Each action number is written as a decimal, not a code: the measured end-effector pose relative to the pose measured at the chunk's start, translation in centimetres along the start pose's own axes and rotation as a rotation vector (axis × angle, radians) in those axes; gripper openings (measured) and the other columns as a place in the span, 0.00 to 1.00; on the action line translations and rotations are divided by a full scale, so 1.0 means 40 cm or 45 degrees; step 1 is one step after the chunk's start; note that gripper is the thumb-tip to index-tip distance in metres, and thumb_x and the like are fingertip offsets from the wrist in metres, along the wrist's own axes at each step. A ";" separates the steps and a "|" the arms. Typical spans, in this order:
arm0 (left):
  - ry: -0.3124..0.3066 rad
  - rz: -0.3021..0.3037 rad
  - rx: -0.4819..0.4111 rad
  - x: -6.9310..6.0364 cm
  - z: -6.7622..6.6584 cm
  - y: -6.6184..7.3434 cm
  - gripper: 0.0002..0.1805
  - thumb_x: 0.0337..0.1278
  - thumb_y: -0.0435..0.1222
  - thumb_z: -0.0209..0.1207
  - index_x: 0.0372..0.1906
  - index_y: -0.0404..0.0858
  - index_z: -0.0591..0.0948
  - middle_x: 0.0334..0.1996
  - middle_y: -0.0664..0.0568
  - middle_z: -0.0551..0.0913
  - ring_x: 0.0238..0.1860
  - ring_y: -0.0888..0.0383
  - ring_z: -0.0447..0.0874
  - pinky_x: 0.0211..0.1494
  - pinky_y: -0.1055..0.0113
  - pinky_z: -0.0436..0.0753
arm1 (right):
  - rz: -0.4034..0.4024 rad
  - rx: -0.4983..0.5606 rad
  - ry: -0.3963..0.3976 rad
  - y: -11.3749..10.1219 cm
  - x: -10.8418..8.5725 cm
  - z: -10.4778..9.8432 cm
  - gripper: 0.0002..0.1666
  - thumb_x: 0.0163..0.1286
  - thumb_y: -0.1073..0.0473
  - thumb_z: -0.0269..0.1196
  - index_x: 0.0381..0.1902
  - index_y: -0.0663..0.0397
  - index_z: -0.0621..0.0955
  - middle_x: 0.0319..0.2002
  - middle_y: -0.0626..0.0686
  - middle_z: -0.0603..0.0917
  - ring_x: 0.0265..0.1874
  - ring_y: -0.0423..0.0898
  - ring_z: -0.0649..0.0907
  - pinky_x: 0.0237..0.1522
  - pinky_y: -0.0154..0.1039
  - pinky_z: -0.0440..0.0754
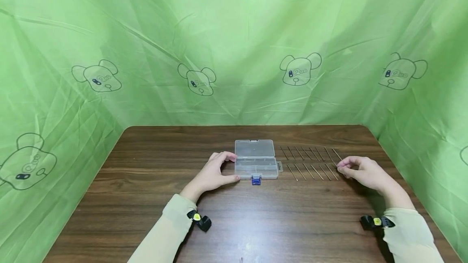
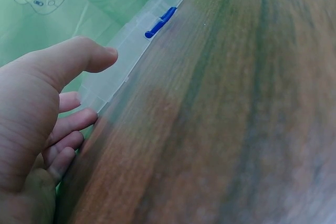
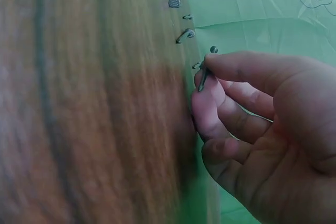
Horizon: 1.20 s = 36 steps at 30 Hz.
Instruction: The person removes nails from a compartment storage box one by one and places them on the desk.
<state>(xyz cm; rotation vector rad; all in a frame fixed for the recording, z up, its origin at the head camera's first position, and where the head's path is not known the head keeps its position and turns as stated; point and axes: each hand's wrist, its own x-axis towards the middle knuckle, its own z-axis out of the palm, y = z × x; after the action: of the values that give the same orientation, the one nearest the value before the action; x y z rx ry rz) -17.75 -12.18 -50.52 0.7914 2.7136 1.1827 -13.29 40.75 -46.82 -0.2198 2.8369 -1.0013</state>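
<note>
A clear plastic organizer box (image 1: 256, 167) lies with its lid (image 1: 254, 148) raised toward the back and a blue latch (image 1: 256, 180) at its front. My left hand (image 1: 213, 173) holds the box by its left side, thumb at the front corner and fingers farther back. Right of the box, slim metal nails (image 1: 307, 171) lie slanted in two rows. My right hand (image 1: 363, 172), at the right end of these rows, pinches one nail (image 3: 203, 81) between thumb and index finger. In the left wrist view, part of the box is hidden behind the left thumb (image 2: 100, 59).
A brown wood-grain table (image 1: 146, 182) bears everything. Green cloth (image 1: 234, 104) with bear-head drawings hangs behind it and along both sides. A small hanging tab (image 1: 280, 167) sticks out from the box's right side, close to the nails.
</note>
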 end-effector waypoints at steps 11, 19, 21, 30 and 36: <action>0.009 -0.005 0.004 0.000 -0.002 -0.007 0.36 0.57 0.51 0.81 0.68 0.49 0.80 0.60 0.61 0.84 0.67 0.51 0.72 0.72 0.50 0.74 | -0.015 -0.114 0.019 -0.003 0.013 0.001 0.06 0.76 0.54 0.73 0.44 0.48 0.91 0.35 0.43 0.89 0.32 0.35 0.82 0.37 0.38 0.79; -0.003 -0.004 0.023 0.002 0.003 -0.007 0.36 0.58 0.51 0.80 0.69 0.48 0.80 0.60 0.61 0.84 0.68 0.51 0.73 0.72 0.50 0.73 | 0.017 0.009 -0.032 -0.001 0.006 0.007 0.08 0.76 0.58 0.72 0.46 0.57 0.89 0.34 0.47 0.89 0.26 0.40 0.87 0.28 0.38 0.86; -0.003 -0.003 0.015 0.001 0.004 -0.005 0.36 0.58 0.51 0.80 0.69 0.48 0.80 0.60 0.61 0.84 0.67 0.51 0.73 0.72 0.49 0.74 | 0.023 0.028 -0.037 0.000 0.005 0.008 0.08 0.76 0.58 0.72 0.46 0.58 0.89 0.34 0.48 0.90 0.26 0.40 0.87 0.27 0.39 0.87; -0.007 -0.017 0.016 0.003 0.005 -0.006 0.36 0.58 0.51 0.80 0.69 0.49 0.80 0.59 0.62 0.84 0.68 0.51 0.72 0.72 0.51 0.74 | 0.033 -0.012 -0.012 0.002 0.002 0.005 0.09 0.75 0.56 0.73 0.46 0.56 0.89 0.35 0.47 0.91 0.26 0.40 0.88 0.29 0.37 0.84; -0.006 -0.016 0.020 0.003 0.006 -0.009 0.36 0.57 0.50 0.80 0.69 0.49 0.80 0.59 0.62 0.84 0.67 0.51 0.72 0.72 0.51 0.74 | 0.039 -0.095 0.014 0.005 -0.004 0.001 0.10 0.76 0.52 0.73 0.47 0.51 0.91 0.34 0.43 0.92 0.26 0.38 0.89 0.44 0.38 0.78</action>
<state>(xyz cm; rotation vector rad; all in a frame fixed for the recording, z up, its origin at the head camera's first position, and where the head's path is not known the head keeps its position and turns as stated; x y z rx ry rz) -17.96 -12.18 -50.93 0.7770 2.7231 1.1571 -13.16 40.90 -46.94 -0.1782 2.8811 -0.8941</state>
